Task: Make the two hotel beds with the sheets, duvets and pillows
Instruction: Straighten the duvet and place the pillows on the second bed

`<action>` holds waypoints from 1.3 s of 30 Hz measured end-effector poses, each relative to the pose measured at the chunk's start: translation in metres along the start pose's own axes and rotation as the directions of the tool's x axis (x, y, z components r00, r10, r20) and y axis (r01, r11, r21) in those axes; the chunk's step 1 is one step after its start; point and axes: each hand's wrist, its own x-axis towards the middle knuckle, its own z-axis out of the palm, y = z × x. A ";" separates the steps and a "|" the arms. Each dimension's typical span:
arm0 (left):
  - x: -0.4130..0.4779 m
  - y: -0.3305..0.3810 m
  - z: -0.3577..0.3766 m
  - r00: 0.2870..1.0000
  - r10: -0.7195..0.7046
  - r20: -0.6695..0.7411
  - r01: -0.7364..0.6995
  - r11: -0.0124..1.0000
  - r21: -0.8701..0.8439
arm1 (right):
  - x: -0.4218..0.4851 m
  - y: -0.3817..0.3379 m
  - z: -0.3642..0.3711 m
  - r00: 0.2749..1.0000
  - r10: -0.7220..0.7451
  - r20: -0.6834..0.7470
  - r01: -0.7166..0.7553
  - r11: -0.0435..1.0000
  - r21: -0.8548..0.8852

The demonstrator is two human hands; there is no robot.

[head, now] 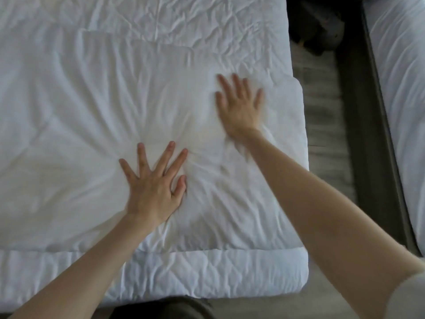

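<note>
A white duvet [92, 134] lies spread over the near bed [207, 272], creased in lines that run out from its middle. My left hand [153, 183] presses flat on it with fingers spread, near the centre. Further right and farther from me, my right hand [239, 104] lies flat on the duvet too, fingers straight and blurred by motion. A wrinkled white sheet [207, 21] shows beyond the duvet's far edge. The second bed [402, 77], also white, stands at the right edge of the view.
A strip of grey wood floor [322, 125] runs between the two beds. A dark bed frame rail [358, 134] borders the second bed. Something dark [317, 31] sits on the floor at the top of the gap.
</note>
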 end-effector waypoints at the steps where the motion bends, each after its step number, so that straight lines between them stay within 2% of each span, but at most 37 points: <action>1: 0.000 0.000 0.000 1.000 0.001 0.005 -0.001 1.000 0.001 | 0.000 0.023 -0.004 0.994 0.108 0.016 -0.108 0.994 0.019; 2: -0.001 0.001 0.000 1.000 0.002 0.008 -0.002 1.000 0.002 | -0.004 0.045 -0.008 0.981 0.188 0.040 -0.189 0.982 0.008; 5: -0.001 0.001 0.002 1.000 -0.003 0.019 0.003 1.000 0.014 | -0.031 0.095 -0.015 0.944 0.316 0.096 -0.313 0.948 -0.052; 8: 0.000 0.001 -0.001 0.999 -0.009 0.038 0.009 1.000 0.003 | -0.052 0.091 -0.022 0.916 0.401 0.032 -0.401 0.916 -0.002; 9: -0.001 0.001 -0.002 0.999 -0.007 0.045 0.007 1.000 0.002 | -0.062 0.075 -0.023 0.931 0.364 -0.016 -0.364 0.931 0.013; 10: 0.000 0.001 -0.002 0.999 -0.005 0.051 0.005 1.000 0.007 | -0.077 0.054 -0.021 0.964 0.254 -0.073 -0.253 0.967 0.023; 12: 0.000 0.000 -0.002 0.998 -0.006 0.062 0.004 1.000 0.027 | -0.121 0.000 -0.008 0.991 -0.050 -0.128 0.054 0.998 0.028; 13: 0.000 0.000 -0.003 0.998 -0.009 0.067 0.007 0.999 0.033 | -0.145 -0.023 0.003 0.986 -0.137 -0.095 0.142 0.989 0.044; 14: 0.000 0.000 -0.003 0.997 -0.013 0.071 0.011 0.999 0.031 | -0.166 -0.037 0.012 0.987 -0.156 -0.027 0.158 0.985 0.074; 15: -0.001 0.000 -0.003 0.997 -0.018 0.074 0.016 1.000 0.022 | -0.182 -0.040 0.019 0.991 -0.129 0.028 0.125 0.987 0.102; 17: -0.003 0.002 -0.004 0.996 -0.038 0.083 0.037 0.999 0.004 | -0.193 -0.017 0.027 0.999 -0.009 0.044 0.004 0.994 0.108; 22: -0.014 0.010 -0.008 0.988 -0.107 0.115 0.107 0.994 0.012 | -0.208 0.062 0.022 0.980 0.191 0.053 -0.189 0.981 -0.053; 26: -0.023 0.010 -0.016 0.976 -0.143 0.164 0.156 0.986 -0.064 | -0.198 0.055 0.002 0.926 0.366 0.096 -0.366 0.931 -0.021; 28: -0.024 0.009 -0.024 0.972 -0.142 0.186 0.162 0.982 -0.098 | -0.191 0.022 -0.007 0.952 0.302 0.053 -0.304 0.952 0.037; 30: -0.022 0.007 -0.032 0.974 -0.117 0.193 0.142 0.982 -0.124 | -0.189 -0.023 -0.008 0.996 0.082 0.017 -0.084 0.991 0.102; 32: -0.018 -0.001 -0.041 0.978 -0.069 0.198 0.093 0.989 -0.115 | -0.188 -0.068 -0.004 0.998 -0.064 0.012 0.060 0.978 0.198; 34: -0.015 -0.020 -0.046 0.985 -0.027 0.169 0.043 0.995 -0.090 | -0.185 -0.105 0.006 0.997 -0.074 0.022 0.067 0.972 0.224; 39: -0.017 -0.108 -0.042 0.997 -0.011 0.074 0.013 1.000 -0.018 | -0.187 -0.152 0.030 0.996 -0.041 0.081 0.037 0.998 0.047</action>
